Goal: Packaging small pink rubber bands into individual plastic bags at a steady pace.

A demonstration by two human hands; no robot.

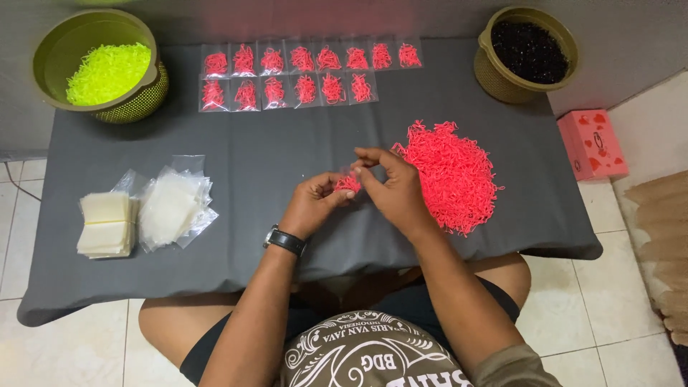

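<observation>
Already fourteen filled packets (304, 72) lie at twelve o'clock, while the left hand (315, 199) and right hand (394, 188) pinch shut on another small bag (348, 183) mid-table, a large pink pile (451, 175) at three o'clock unpacked.

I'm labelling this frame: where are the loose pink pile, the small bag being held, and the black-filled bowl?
loose pink pile (453, 175), head view, pile's middle.
small bag (347, 183), head view, pink filling between both hands.
black-filled bowl (499, 84), head view, outer wall.

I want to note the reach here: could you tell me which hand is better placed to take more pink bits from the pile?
Right, likely: the right hand sits beside the pink pile; the left hand holds the bag.
</observation>
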